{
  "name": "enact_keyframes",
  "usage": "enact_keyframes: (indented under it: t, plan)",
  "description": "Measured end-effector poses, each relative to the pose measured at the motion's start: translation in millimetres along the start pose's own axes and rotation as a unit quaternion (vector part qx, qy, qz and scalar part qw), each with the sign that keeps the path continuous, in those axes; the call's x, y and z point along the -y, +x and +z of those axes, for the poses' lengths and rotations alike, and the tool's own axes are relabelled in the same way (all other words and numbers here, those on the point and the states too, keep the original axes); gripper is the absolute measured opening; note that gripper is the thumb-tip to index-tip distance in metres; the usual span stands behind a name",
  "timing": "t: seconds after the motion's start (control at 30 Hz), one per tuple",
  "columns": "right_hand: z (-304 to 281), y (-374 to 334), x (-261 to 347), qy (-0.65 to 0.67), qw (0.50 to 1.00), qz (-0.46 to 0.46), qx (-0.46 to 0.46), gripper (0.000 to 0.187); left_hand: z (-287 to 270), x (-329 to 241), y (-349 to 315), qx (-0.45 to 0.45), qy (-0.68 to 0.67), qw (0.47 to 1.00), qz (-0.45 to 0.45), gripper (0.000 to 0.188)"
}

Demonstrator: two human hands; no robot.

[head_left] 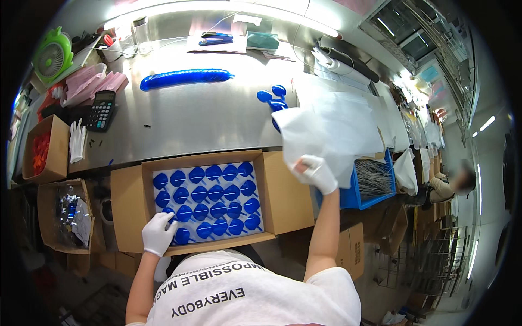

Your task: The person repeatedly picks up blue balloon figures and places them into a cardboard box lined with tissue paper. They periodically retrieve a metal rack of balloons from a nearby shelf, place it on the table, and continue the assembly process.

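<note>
The left hand point(158, 233), in a white glove, rests on the lower left corner of the cardboard box point(283, 201) and its fingers touch one of the blue spoon-shaped pieces point(209, 202) there; I cannot tell if it really grips the piece or only presses on it. The blue pieces lie in neat rows inside the box, which stands open just below the edge of the metal table point(190, 119). The right hand point(315, 173) (also gloved in white) is lifted above the right flap of the box and grasps a large white sheet point(326, 133) by its lower corner. A few loose blue pieces point(273, 98) lie on the table just beside the sheet, and a long blue bag point(184, 77) lies further back. A black calculator point(101, 110) is at the left side of the table, and a blue tray point(365, 187) of thin metal sticks is on the right of the box.
</note>
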State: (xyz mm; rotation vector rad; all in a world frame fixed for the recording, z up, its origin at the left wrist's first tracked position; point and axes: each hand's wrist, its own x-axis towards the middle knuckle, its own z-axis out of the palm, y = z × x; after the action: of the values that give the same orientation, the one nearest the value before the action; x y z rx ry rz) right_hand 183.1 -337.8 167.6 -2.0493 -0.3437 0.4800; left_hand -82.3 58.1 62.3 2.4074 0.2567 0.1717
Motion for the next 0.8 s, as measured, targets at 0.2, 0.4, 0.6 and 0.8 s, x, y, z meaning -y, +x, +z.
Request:
enact_keyframes:
  t: [0.2, 0.4, 0.6, 0.8]
  plan:
    - [181.8, -3.4, 2.8, -0.082, 0.976, -0.080, 0.186, 0.023, 71.8, -12.4, 66.4, 0.154, -0.439, 0.878, -0.114, 0.081]
    - [234.1, -28.5, 0.5, 0.085, 0.987, -0.012, 0.136, 0.038, 79.3, 5.1, 83.5, -0.024, -0.352, 0.899, -0.260, 0.056]
    - [198.8, -29.0, -45.4, 0.103, 0.960, 0.244, 0.086, 0.060, 64.0, 61.6, 53.3, -0.068, -0.188, 0.944, -0.262, 0.056]
    - [202.4, -36.7, -41.8, -0.023, 0.967, 0.231, 0.104, 0.050, 44.8, 34.5, 22.3, -0.152, -0.024, 0.980, -0.123, 0.055]
